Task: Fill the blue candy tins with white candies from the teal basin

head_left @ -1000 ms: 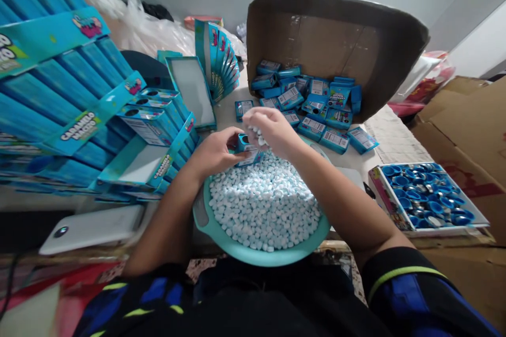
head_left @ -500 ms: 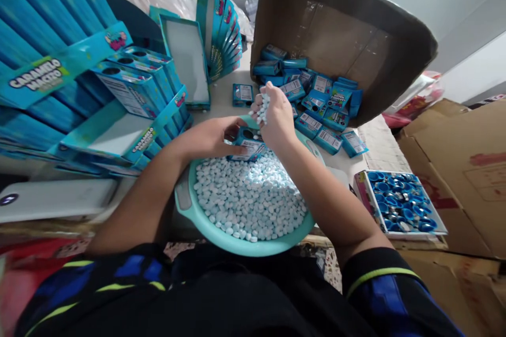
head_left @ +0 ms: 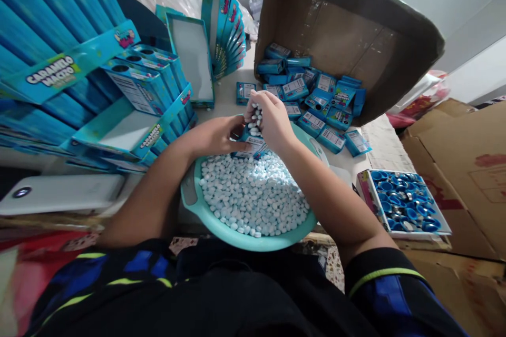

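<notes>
My left hand (head_left: pixel 225 136) grips a small blue candy box (head_left: pixel 250 148) over the far part of a turquoise basin (head_left: pixel 253 244). Pale blue and white candies (head_left: pixel 253 195) fill the basin. Right above the box, my right hand (head_left: pixel 272 118) is cupped around a handful of candies (head_left: pixel 256 120), its palm turned toward the left. The lowest of these candies are at the top of the box, whose opening is hidden behind them. My left thumb lies along the box's near side.
A tipped cardboard carton (head_left: pixel 348 31) behind the basin holds many small blue boxes (head_left: pixel 312 121), some spilling out. Stacked display trays (head_left: pixel 79 71) rise at the left, beside a white phone-like object (head_left: pixel 63 194). At right sits a box of blue rings or caps (head_left: pixel 407 200).
My right hand has come down and tilted over the box, bringing its candies to the top of it. The left hand still holds the box. The view has shifted slightly.
</notes>
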Tool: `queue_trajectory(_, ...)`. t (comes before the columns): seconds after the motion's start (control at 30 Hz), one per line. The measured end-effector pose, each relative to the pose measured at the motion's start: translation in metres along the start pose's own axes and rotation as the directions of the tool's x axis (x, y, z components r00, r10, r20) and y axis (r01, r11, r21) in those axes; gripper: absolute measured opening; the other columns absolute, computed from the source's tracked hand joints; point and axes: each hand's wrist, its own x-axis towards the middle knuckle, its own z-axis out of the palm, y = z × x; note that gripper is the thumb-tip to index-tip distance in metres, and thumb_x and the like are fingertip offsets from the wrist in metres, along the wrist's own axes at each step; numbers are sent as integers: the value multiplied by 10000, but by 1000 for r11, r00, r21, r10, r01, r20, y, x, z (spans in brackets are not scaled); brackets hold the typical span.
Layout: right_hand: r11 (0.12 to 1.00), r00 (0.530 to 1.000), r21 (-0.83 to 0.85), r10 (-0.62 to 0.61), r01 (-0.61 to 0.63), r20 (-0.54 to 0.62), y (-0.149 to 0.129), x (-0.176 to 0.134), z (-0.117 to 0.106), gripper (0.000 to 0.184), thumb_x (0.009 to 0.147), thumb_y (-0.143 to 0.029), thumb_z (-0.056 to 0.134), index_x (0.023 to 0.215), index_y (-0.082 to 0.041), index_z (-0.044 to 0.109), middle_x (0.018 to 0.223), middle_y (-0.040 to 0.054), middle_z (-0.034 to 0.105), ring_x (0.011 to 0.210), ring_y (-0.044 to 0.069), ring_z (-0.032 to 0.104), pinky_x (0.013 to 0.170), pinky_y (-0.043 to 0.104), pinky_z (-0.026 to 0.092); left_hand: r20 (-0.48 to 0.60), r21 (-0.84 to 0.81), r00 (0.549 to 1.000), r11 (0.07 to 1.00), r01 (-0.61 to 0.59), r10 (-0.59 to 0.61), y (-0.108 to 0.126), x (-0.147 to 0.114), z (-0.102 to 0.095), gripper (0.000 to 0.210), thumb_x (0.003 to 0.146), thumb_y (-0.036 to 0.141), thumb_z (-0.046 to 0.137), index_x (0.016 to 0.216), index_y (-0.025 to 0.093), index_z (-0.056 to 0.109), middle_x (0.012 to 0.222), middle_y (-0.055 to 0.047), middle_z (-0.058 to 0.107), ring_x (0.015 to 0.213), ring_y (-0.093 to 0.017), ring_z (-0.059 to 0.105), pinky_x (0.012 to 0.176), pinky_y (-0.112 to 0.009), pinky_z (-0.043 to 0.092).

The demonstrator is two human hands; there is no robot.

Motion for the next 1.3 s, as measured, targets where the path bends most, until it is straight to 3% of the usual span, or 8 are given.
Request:
queue_trajectory(0.33, 999, 999, 18, -27, 27, 35, 3, 1, -2, 596, 925, -778, 640, 723, -256, 435, 702, -31, 482, 652, 110, 529, 618, 248, 468, 30, 44, 999, 999, -18, 16, 0, 1, 0, 547, 815, 631, 737, 1142, 196, 684, 966, -107, 757, 817, -290, 683, 718, -346, 441)
queue_trajectory(0.5, 1000, 1000, -1, -2, 2, 17, 0, -2, 1, 600, 937, -802, 614, 744, -251, 475, 688, -31, 488, 640, 110, 544, 594, 247, 459, 19, -7, 1000, 1000, -9, 9, 1, -1, 1, 550, 802, 602, 760, 1185, 211, 714, 1131, -133, 788, 934, -309, 722, 774, -350, 496)
queue_trajectory(0.67, 999, 999, -41, 5, -4, 32, -5, -7, 3, 607, 938, -866, 544, 881, -262, 538, 692, -25, 485, 667, 140, 592, 560, 250, 460, 13, 27, 1000, 1000, -7, 6, 3, -3, 1, 581, 844, 641, 733, 1219, 198, 708, 1054, -113, 791, 913, -320, 727, 805, -368, 517)
queue_trajectory(0.87, 992, 1000, -127, -18, 19, 13, -6, -6, 1, 602, 942, -856, 552, 1084, -272, 529, 762, -30, 529, 653, 129, 613, 555, 231, 453, -2, -42, 999, 998, -45, 45, 6, -4, -1, 611, 853, 625, 733, 1313, 224, 706, 1284, -130, 777, 1184, -389, 712, 992, -429, 540)
queue_trajectory(1.17, 994, 1000, -104, -16, 18, 28, -14, -4, -4, 653, 986, -830, 486, 1317, -269, 531, 784, -29, 594, 653, 132, 644, 630, 250, 513, 32, 9, 998, 999, -48, 48, 9, -3, -4, 559, 862, 625, 708, 1251, 225, 749, 1169, -126, 798, 1058, -360, 735, 936, -425, 535)
queue_trajectory(1.3, 987, 997, -157, -21, 34, 80, -19, -4, -4, 651, 952, -803, 593, 1315, -264, 563, 788, -28, 601, 684, 141, 666, 638, 250, 523, 19, -27, 998, 998, -57, 58, 7, -2, -3, 544, 844, 591, 737, 1246, 225, 752, 1128, -118, 797, 1002, -335, 738, 892, -409, 542)
